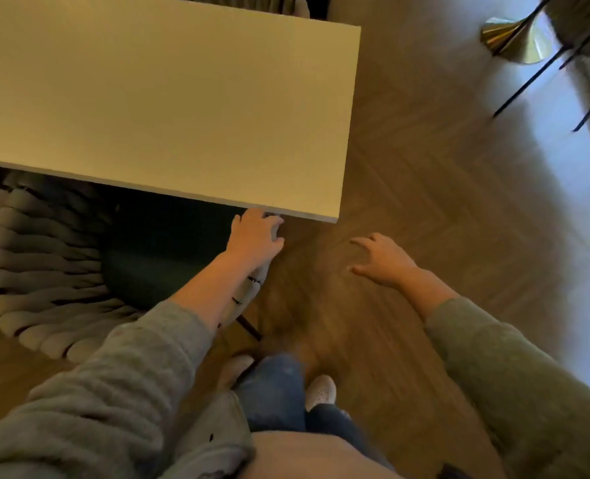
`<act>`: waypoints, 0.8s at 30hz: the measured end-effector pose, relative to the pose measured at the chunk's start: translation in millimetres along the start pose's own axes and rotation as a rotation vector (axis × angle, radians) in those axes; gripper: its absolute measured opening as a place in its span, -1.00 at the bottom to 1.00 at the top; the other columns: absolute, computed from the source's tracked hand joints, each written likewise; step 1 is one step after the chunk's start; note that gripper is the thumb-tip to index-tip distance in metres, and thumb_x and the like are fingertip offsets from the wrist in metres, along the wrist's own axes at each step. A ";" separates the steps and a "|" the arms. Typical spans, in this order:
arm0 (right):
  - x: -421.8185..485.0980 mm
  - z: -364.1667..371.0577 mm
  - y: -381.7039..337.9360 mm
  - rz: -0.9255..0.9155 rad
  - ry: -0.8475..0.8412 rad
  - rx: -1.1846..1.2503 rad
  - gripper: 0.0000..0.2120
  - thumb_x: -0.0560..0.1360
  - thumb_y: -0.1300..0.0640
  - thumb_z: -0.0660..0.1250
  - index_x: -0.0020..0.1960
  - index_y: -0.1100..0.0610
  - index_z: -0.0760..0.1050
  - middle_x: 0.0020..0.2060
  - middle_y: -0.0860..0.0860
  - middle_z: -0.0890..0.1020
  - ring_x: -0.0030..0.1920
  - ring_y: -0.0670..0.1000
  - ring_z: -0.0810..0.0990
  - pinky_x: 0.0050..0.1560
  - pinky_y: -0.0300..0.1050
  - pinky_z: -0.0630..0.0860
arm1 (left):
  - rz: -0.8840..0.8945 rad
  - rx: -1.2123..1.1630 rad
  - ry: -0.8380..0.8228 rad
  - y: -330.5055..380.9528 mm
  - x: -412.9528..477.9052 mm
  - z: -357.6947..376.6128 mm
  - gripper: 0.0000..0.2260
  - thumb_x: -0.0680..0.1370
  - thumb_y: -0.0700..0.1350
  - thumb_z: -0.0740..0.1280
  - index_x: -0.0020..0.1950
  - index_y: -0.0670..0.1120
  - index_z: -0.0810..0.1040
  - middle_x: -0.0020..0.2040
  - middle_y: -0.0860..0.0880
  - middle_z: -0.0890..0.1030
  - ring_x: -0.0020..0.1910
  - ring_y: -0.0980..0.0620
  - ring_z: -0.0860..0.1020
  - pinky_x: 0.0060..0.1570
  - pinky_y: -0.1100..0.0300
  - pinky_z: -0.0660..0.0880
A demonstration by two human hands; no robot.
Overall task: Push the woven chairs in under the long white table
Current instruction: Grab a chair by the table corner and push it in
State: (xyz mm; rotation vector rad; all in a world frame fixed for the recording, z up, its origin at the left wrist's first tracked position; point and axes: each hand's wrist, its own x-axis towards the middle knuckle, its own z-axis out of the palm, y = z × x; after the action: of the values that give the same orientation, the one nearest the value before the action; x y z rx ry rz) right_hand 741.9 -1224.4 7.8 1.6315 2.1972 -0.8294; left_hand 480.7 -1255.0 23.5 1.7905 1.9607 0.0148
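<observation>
One woven chair (41,267) sits at the long white table (169,108), its dark seat partly beneath the near edge and its braided back outside. Left hand (255,238) rests loosely on the chair's arm near the table corner, not clenched; right hand (380,257) hangs open over the floor, holding nothing. Best to push straight and low, both hands on the frame, keeping fingers from the tabletop edge
</observation>
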 end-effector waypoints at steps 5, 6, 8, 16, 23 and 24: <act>53.3 -51.3 26.9 -0.139 -0.008 -0.110 -0.25 0.50 -0.12 0.38 0.57 -0.06 0.10 0.53 0.14 0.19 0.52 0.16 0.17 0.48 0.08 0.20 | -0.060 0.091 0.007 36.9 52.2 5.0 -0.46 0.63 0.18 0.14 0.57 0.05 0.14 0.61 -0.08 -0.04 0.57 -0.14 -0.10 0.48 -0.21 -0.08; 68.0 -64.5 33.1 -0.181 0.000 -0.146 -0.23 0.50 -0.12 0.38 0.58 -0.06 0.07 0.54 0.14 0.17 0.54 0.16 0.14 0.49 0.08 0.16 | -0.091 0.092 0.010 44.0 67.6 4.3 -0.44 0.63 0.19 0.11 0.58 0.05 0.10 0.61 -0.08 -0.06 0.57 -0.14 -0.12 0.47 -0.22 -0.11; 93.3 -88.8 42.2 -0.246 0.004 -0.248 -0.19 0.50 -0.14 0.37 0.59 -0.05 0.00 0.56 0.13 0.11 0.56 0.15 0.06 0.52 0.09 0.07 | -0.155 0.099 -0.001 53.8 94.4 1.9 -0.42 0.63 0.22 0.06 0.60 0.04 0.04 0.61 -0.08 -0.10 0.57 -0.14 -0.16 0.46 -0.24 -0.14; 217.5 -198.5 95.6 -0.345 -0.039 -0.438 -0.17 0.53 -0.17 0.31 0.60 -0.06 -0.12 0.59 0.10 -0.02 0.58 0.10 -0.08 0.56 0.12 -0.06 | -0.311 0.118 0.053 88.1 227.4 -20.2 -0.39 0.62 0.25 0.05 0.60 0.01 0.04 0.60 -0.15 -0.10 0.57 -0.17 -0.15 0.44 -0.29 -0.15; 325.9 -282.8 140.7 -0.355 -0.103 -0.470 -0.15 0.52 -0.18 0.32 0.60 -0.03 -0.12 0.58 0.14 -0.01 0.58 0.12 -0.06 0.55 0.12 -0.04 | -0.427 0.101 0.076 117.2 335.7 -60.9 -0.39 0.61 0.24 0.08 0.59 0.01 0.07 0.60 -0.17 -0.10 0.57 -0.18 -0.15 0.43 -0.31 -0.16; 345.3 -294.8 145.4 -0.372 -0.102 -0.480 -0.14 0.52 -0.18 0.33 0.60 -0.03 -0.13 0.58 0.14 -0.01 0.58 0.12 -0.06 0.55 0.11 -0.04 | -0.449 0.091 0.074 121.3 352.9 -66.5 -0.39 0.61 0.24 0.08 0.59 0.01 0.06 0.60 -0.17 -0.11 0.57 -0.18 -0.16 0.43 -0.31 -0.17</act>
State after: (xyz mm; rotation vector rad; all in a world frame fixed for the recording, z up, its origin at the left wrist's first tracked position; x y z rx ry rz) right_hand 799.9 -751.3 16.0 0.9557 2.4169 -0.4028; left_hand 561.2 -885.2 2.2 1.3797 2.4085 -0.1603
